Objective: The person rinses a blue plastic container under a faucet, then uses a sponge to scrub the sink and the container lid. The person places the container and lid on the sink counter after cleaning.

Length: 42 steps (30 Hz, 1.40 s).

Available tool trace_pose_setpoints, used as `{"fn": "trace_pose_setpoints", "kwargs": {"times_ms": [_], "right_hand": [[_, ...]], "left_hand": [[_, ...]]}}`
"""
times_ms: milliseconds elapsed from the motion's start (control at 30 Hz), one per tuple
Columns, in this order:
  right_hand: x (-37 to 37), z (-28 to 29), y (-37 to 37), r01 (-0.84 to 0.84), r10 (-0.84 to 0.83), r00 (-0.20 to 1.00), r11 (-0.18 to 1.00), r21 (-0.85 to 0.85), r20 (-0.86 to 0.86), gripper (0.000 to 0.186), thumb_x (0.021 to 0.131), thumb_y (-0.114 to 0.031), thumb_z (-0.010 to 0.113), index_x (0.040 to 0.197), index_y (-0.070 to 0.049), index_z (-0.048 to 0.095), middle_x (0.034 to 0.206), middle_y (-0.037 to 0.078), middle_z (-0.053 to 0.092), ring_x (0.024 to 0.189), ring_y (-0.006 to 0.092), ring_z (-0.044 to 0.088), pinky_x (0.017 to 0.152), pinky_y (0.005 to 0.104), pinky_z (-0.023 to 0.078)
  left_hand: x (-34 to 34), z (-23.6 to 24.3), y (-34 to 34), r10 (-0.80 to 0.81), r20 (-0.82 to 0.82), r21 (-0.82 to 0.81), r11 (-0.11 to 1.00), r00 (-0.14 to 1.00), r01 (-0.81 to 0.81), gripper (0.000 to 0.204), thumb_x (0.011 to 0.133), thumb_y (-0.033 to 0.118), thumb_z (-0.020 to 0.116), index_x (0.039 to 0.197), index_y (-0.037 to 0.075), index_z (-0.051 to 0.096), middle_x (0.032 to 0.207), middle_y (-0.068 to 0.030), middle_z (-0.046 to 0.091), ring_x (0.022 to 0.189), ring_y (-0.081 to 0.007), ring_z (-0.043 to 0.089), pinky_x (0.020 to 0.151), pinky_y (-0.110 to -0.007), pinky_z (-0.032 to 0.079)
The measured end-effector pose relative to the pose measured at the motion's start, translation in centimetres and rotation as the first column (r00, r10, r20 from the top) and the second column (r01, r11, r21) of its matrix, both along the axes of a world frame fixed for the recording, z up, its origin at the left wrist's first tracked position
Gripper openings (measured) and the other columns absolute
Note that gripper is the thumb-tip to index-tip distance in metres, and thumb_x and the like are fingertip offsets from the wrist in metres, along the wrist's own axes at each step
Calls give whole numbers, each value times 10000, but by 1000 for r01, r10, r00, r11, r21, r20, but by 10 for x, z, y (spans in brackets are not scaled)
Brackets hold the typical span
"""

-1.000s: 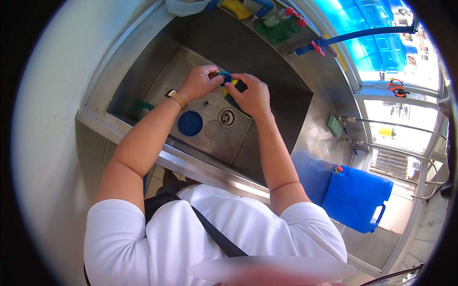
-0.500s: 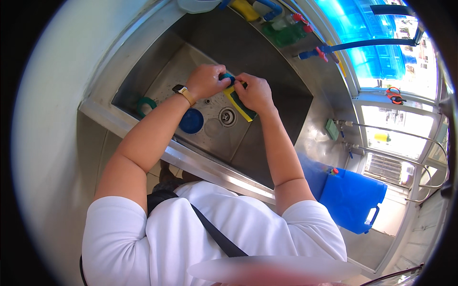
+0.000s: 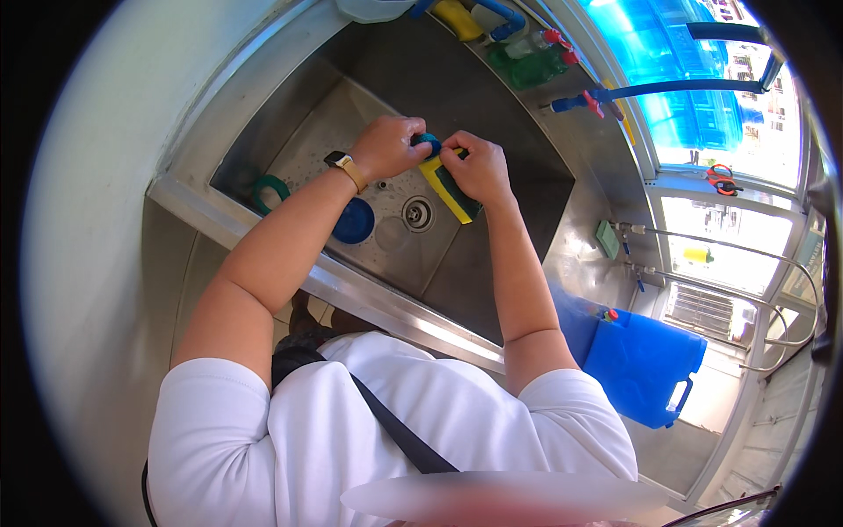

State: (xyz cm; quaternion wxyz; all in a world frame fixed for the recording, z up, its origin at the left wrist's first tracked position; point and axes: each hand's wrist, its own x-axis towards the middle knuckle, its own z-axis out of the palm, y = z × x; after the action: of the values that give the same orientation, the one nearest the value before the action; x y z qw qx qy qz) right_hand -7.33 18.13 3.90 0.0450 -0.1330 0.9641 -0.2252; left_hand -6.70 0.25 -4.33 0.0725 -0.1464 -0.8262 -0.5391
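Note:
Over the steel sink (image 3: 307,132), my left hand (image 3: 386,147) is closed on a small blue-green round piece (image 3: 428,140); its exact kind is partly hidden by the fingers. Close by on its right, my right hand (image 3: 479,169) pinches a yellow sponge (image 3: 446,190) with a dark green scouring side, hanging down from the fingers. The sponge's upper end meets the blue-green piece, or nearly so. Below the left wrist, a round blue lid or bowl (image 3: 355,221) lies on the sink floor beside the drain (image 3: 418,213). A green ring (image 3: 269,193) is at the sink's left side.
Green plastic bottles (image 3: 537,67) with red caps stand along the far right rim, near a blue tap pipe (image 3: 650,86). A large blue jerrycan (image 3: 645,360) is at the right. A green pad (image 3: 607,239) rests near further taps. A white container (image 3: 373,7) sits at the far edge.
Both hands have shifted slightly to the right. The sponge has turned a little, showing more of its green side. The blue-green piece stays in my left hand.

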Motion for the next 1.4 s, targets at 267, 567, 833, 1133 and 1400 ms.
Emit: {"fn": "trace_pose_setpoints", "kwargs": {"times_ms": [267,567,833,1133,1400], "right_hand": [[4,-18,16,113,-122,992,965,-237,-26,171,769,-222,673,850,-80,724,734,121,684,688,247,680,670,338,531],[18,-32,2,548,-36,797,466,-695,603,411,1012,-314,563,1339,-68,525,1087,91,667,1005,212,643,854,360,548],[-96,63,227,341,-475,869,365,-866,142,148,909,-154,628,1011,-49,609,842,95,632,690,202,632,557,356,558],[-209,178,475,511,-715,516,-186,-839,473,524,974,-335,536,1472,-316,374,1596,175,153,1423,390,271,1078,553,362],[-223,254,512,516,-654,703,198,-834,280,200,944,-225,637,771,-126,625,707,53,636,642,148,633,569,322,533]], "left_hand": [[-5,-5,8,-209,215,425,899,954,101,261,912,319,624,953,63,655,817,-96,664,726,-252,650,658,-403,490],[4,-1,16,-677,457,868,480,577,-126,346,1014,357,532,1234,92,564,1126,-42,639,897,-151,665,777,-306,561],[-6,3,6,-468,588,734,652,660,-191,232,991,276,571,1070,73,653,954,-32,679,833,-116,667,740,-261,548],[-19,-36,-9,-384,547,651,754,744,-90,200,980,212,532,1014,53,649,934,-12,660,845,-90,624,753,-261,514],[-18,-33,-12,-340,588,588,803,734,-99,230,968,233,568,1022,31,665,940,-14,667,861,-78,610,761,-264,494]]}}
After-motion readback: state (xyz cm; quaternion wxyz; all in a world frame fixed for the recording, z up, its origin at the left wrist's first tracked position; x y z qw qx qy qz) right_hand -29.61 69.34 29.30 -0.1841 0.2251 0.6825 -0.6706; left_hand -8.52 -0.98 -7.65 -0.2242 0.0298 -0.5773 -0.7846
